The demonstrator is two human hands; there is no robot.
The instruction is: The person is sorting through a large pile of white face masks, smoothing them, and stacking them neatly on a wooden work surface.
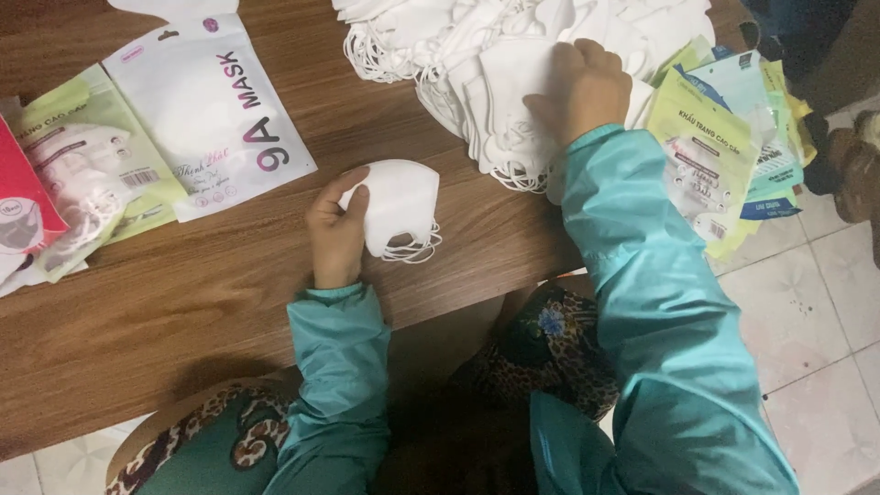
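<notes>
- Hands first: we find the left hand [336, 229] at centre frame, fingers curled around the edge of a small stack of white masks [401, 206] that rests on the wooden counter [183, 302].
- We note the ear loops of that stack hanging out at its lower right edge, lying on the wood.
- We find the right hand [585, 87] in the upper right of the frame, knuckles bent, fingers pressed down into a large heap of white masks [486, 64]; we cannot tell whether it grips one or merely rests on them.
- We record a pile of flat printed pouches [710, 156], green and blue, just right of the heap and touching it.
- We record a white pouch [206, 110] at upper left, with a green pouch [87, 174] and a red one [23, 206] overlapping beside it.
- Both arms wear teal sleeves [642, 302].
</notes>
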